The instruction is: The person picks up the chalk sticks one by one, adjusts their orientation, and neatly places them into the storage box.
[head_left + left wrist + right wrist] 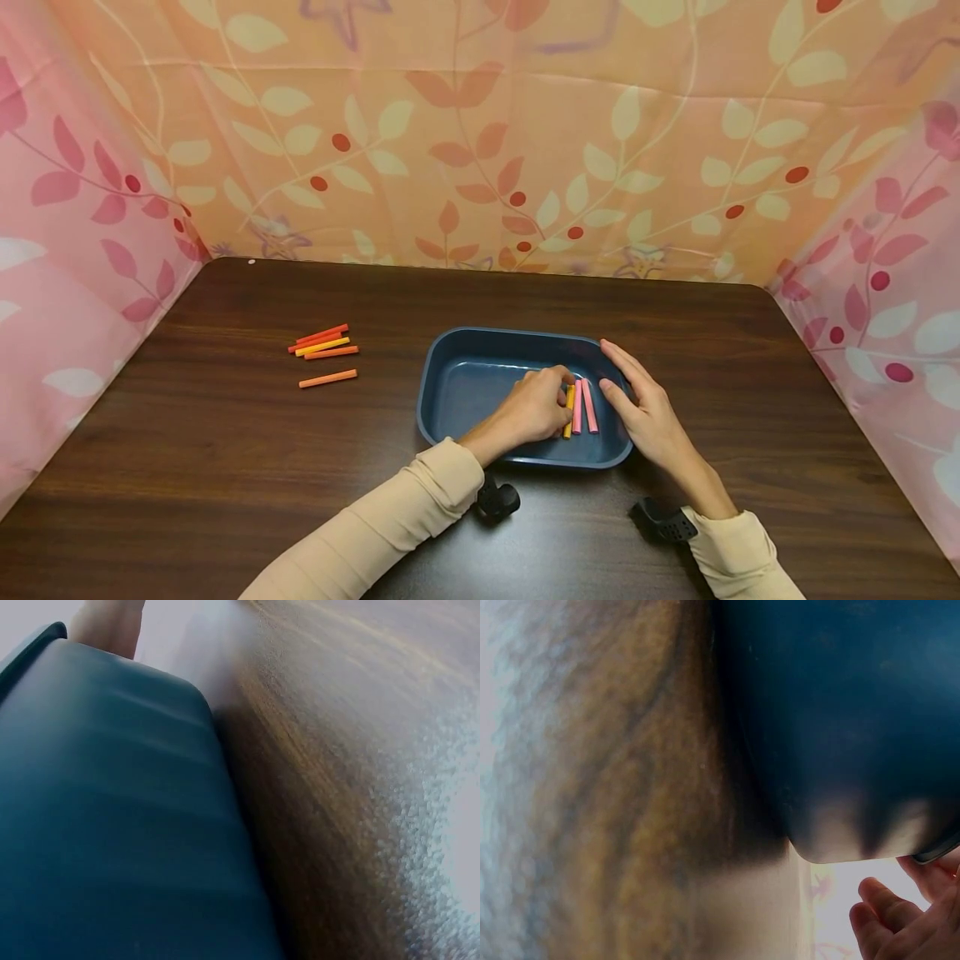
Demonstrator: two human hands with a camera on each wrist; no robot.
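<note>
A dark blue tray [465, 332] sits on the table. My left hand [534, 406] reaches into it, its curled fingers and thumb at a yellow stick [569, 412], which they appear to pinch; part of the stick is hidden. Just right of it two pink sticks [590, 407] lie side by side on the tray floor. My right hand [651, 419] is at the tray's right end, fingers extended along the rim. In the left wrist view the tray's outer wall [127, 802] covers the left side. The right wrist view shows the tray wall [847, 727] and the right hand's fingers [889, 907].
Several red, orange and yellow sticks [322, 343] lie bunched on the left of the brown table [187, 442]. A single orange stick [327, 378] lies just in front of them. Patterned cloth [480, 150] hangs behind the table and at both sides.
</note>
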